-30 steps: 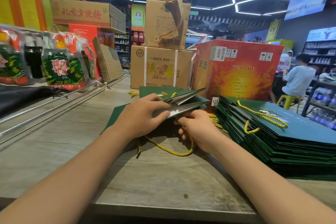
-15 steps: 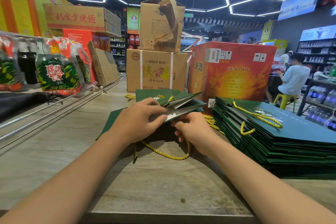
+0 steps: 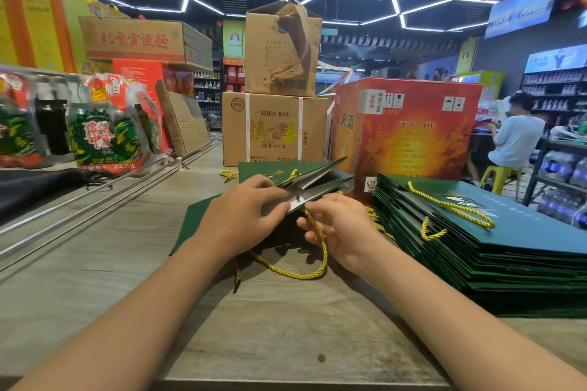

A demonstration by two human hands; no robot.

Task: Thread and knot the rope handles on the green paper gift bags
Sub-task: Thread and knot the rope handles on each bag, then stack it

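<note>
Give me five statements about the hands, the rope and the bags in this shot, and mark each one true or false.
1. The left hand holds the open green bag by its edge. True.
2. The right hand is empty. False: its fingers pinch the yellow rope just below the bag's edge.
3. The stack of green bags lies to the person's right. True.
4. The top bag of the stack has no handle. False: a yellow rope handle lies on it.
5. The yellow rope hangs in a loop on the wooden table in front of the hands. True.
</note>
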